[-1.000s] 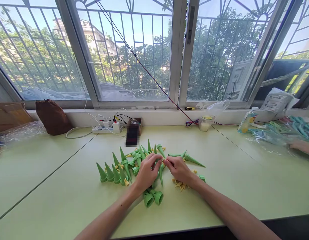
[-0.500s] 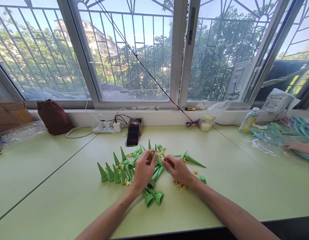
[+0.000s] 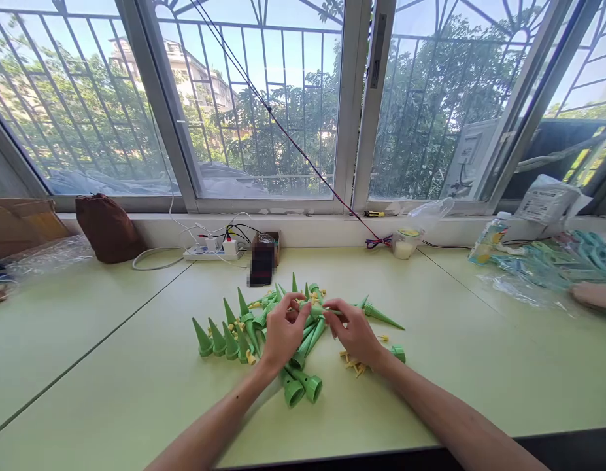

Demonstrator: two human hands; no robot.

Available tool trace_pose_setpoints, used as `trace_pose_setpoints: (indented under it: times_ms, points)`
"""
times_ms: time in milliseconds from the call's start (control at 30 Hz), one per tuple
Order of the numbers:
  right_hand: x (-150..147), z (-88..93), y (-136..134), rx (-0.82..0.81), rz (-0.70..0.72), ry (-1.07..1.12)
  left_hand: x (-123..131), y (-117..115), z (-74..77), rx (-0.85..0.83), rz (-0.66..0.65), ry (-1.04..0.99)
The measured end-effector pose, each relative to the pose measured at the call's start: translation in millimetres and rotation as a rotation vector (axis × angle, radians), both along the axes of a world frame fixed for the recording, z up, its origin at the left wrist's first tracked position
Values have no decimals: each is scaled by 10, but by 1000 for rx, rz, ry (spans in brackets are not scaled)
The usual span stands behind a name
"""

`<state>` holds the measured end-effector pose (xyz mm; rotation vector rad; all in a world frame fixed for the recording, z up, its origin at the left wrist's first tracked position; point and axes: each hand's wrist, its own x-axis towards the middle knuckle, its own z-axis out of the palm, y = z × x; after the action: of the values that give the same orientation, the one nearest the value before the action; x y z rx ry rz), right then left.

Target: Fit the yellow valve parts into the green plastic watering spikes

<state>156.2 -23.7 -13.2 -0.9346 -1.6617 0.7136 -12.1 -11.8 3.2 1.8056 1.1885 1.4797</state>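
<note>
Between my two hands is a green plastic spike (image 3: 317,310), lying roughly level. My left hand (image 3: 286,330) is closed on its left end with thumb and fingers. At the other end, my right hand (image 3: 350,327) pinches the narrow part. Fingers cover much of the spike. Beneath and around my hands lie more green hollow spikes, two of them with open ends (image 3: 303,390) towards me. Several green spikes (image 3: 231,345) stand point-up in a row on the left. Small yellow plastic pieces (image 3: 357,365) are heaped beside my right wrist, and others are scattered among the spikes.
A dark phone-like object (image 3: 261,265) leans on a small box behind the pile. The power strip (image 3: 212,252) and brown pouch (image 3: 109,229) are at the back left. A cup (image 3: 405,243) and bottle (image 3: 489,239) stand at the back right. Another person's hand (image 3: 595,295) is at the far right.
The spike in my hands has turned from slanting down to the right to nearly level. My right fingers have risen a little. The other person's hand at the far right has shifted.
</note>
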Motion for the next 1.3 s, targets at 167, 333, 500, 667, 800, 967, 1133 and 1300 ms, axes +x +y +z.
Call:
trace_pose_setpoints:
  times_ms: [167, 333, 500, 667, 800, 967, 1133, 1300]
  points:
    - [-2, 10, 49, -178, 75, 302, 17, -10, 12, -13, -53, 54]
    - [22, 7, 105, -271, 104, 452, 26, -28, -23, 46, -78, 223]
    - [113, 41, 135, -268, 67, 479, 42, -48, -69, 112, -139, 294]
    - [280, 309, 74, -36, -137, 230, 18, -47, -73, 189, -92, 256]
    - [368, 632, 119, 81, -135, -153, 16, -40, -80, 229, -69, 226]
    - [429, 781, 547, 171, -230, -502, 38, -33, -89, 241, -51, 212]
    - [450, 612, 971, 84, -293, -599, 25, -20, -74, 246, -40, 212]
    - [415, 361, 1006, -19, -243, -595, 16, -26, -69, 259, -50, 231]
